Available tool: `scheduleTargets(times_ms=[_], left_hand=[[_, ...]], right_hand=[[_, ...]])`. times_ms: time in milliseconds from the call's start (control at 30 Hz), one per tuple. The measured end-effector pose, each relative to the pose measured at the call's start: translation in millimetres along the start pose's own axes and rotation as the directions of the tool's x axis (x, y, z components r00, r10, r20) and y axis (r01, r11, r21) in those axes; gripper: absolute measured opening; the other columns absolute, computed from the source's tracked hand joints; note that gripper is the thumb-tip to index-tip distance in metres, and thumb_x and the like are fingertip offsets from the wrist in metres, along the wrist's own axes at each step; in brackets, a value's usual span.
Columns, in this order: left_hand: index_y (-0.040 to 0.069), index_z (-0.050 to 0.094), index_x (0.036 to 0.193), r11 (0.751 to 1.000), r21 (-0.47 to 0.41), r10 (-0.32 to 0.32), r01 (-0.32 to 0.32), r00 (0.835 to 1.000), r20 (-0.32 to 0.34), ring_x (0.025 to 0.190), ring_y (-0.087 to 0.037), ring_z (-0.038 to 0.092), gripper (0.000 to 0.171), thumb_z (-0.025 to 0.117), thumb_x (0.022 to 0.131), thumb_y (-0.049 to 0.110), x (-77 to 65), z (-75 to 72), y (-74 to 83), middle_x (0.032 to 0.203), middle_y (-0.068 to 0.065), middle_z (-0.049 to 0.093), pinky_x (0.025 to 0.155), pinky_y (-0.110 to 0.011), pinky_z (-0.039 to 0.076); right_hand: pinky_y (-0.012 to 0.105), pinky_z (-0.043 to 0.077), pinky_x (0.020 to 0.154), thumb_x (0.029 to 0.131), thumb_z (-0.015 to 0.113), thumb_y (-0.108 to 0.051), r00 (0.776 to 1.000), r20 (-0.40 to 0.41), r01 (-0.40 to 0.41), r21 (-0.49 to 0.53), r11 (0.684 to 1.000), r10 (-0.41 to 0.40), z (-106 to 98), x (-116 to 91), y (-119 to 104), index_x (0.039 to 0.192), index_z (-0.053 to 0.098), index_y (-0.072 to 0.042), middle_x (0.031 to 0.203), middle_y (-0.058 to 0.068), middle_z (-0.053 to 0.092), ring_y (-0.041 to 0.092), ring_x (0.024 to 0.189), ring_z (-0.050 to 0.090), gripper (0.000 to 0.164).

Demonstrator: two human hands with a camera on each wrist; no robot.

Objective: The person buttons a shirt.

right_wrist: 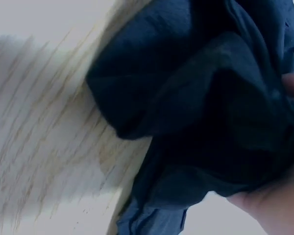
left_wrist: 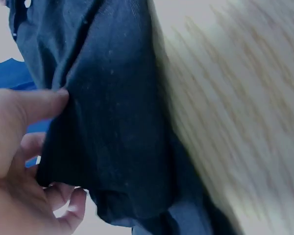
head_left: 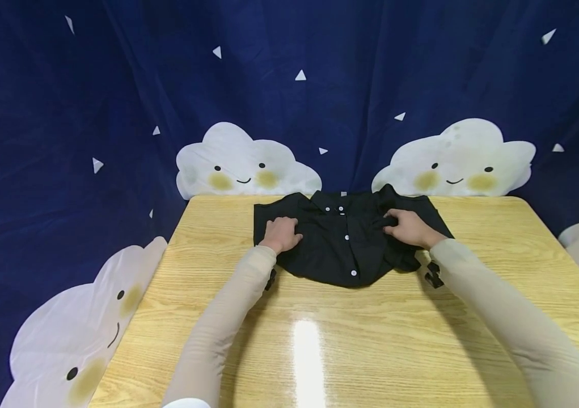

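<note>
A black shirt (head_left: 320,243) with a collar and white buttons down its front lies at the far side of the wooden table. My left hand (head_left: 281,233) pinches its left side; in the left wrist view the thumb (left_wrist: 46,104) presses on top of the cloth while other fingers curl beneath. On the opposite side, my right hand (head_left: 409,228) grips a bunched fold of the shirt. Loose folds (right_wrist: 186,93) fill the right wrist view, hiding most of that hand's fingers. The shirt's lower edge curves toward me.
The wooden table (head_left: 360,345) carries a bright light reflection near its front. Directly behind it hangs a dark blue curtain (head_left: 269,96) with white clouds and small triangles. Small black devices sit under both wrists, the right one (head_left: 433,275) showing more.
</note>
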State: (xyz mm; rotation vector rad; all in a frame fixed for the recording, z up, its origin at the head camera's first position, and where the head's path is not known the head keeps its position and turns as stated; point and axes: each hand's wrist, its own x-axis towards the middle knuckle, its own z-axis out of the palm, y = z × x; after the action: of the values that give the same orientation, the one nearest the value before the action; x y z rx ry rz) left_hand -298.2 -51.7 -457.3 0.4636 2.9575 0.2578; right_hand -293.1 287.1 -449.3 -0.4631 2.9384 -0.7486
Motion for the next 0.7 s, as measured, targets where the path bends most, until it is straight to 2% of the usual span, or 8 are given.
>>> scheduleTargets(times_ms=[100,300,433,533,633,700], left_hand=[[0.014,0.058,0.129,0.999,-0.008,0.032,-0.032,0.999,-0.032,0.113,-0.025,0.054,0.037,0.058,0.095,0.029,-2.9,-1.7,-0.8,0.125,-0.004,0.060,0.094,-0.046,0.035],[0.014,0.063,0.118,0.993,-0.047,0.106,-0.110,0.991,-0.077,0.106,-0.027,0.051,0.027,0.057,0.095,0.026,-13.3,-13.2,-3.4,0.116,-0.005,0.059,0.093,-0.046,0.034],[0.015,0.064,0.107,0.981,-0.093,0.164,-0.171,0.983,-0.077,0.098,-0.024,0.052,0.017,0.057,0.094,0.024,-23.2,-22.3,-8.8,0.107,-0.003,0.059,0.092,-0.045,0.034],[0.015,0.062,0.094,0.967,-0.158,0.199,-0.201,0.980,-0.028,0.079,-0.020,0.054,0.008,0.060,0.092,0.022,-32.6,-29.2,-12.5,0.090,-0.001,0.059,0.081,-0.039,0.039],[0.013,0.056,0.082,0.950,-0.234,0.226,-0.205,0.972,0.068,0.059,-0.016,0.044,0.012,0.061,0.091,0.020,-42.2,-35.2,-14.6,0.071,0.001,0.047,0.065,-0.031,0.036],[0.014,0.052,0.077,0.942,-0.267,0.248,-0.203,0.958,0.146,0.054,-0.014,0.038,0.017,0.061,0.090,0.019,-48.1,-37.7,-14.7,0.065,0.002,0.039,0.058,-0.028,0.033]], right_hand=[[0.043,0.041,0.079,0.082,0.060,-0.008,0.999,-0.015,0.049,-0.013,0.999,-0.049,-2.6,-5.7,-3.1,0.100,0.060,-0.002,0.097,0.017,0.062,0.030,0.084,0.054,0.019],[0.035,0.036,0.065,0.079,0.061,-0.003,0.995,-0.023,0.099,-0.022,0.995,-0.100,-10.3,-21.5,-10.9,0.091,0.055,-0.007,0.073,0.005,0.053,0.020,0.063,0.045,0.014],[0.035,0.038,0.066,0.079,0.062,-0.002,0.993,0.009,0.118,-0.006,0.993,-0.118,-15.2,-34.0,-14.8,0.098,0.053,-0.005,0.078,0.007,0.054,0.020,0.065,0.047,0.021],[0.039,0.043,0.072,0.078,0.062,-0.002,0.986,0.074,0.149,-0.006,0.989,-0.148,-17.9,-42.2,-16.1,0.110,0.054,-0.001,0.093,0.011,0.060,0.022,0.076,0.054,0.033],[0.044,0.044,0.081,0.080,0.060,-0.003,0.969,0.169,0.185,-0.030,0.982,-0.178,-18.7,-48.1,-16.4,0.121,0.053,0.004,0.109,0.018,0.062,0.027,0.091,0.058,0.042],[0.047,0.044,0.087,0.080,0.060,-0.004,0.954,0.229,0.208,-0.046,0.977,-0.192,-17.8,-51.2,-16.3,0.124,0.052,0.008,0.117,0.022,0.059,0.033,0.103,0.058,0.046]])
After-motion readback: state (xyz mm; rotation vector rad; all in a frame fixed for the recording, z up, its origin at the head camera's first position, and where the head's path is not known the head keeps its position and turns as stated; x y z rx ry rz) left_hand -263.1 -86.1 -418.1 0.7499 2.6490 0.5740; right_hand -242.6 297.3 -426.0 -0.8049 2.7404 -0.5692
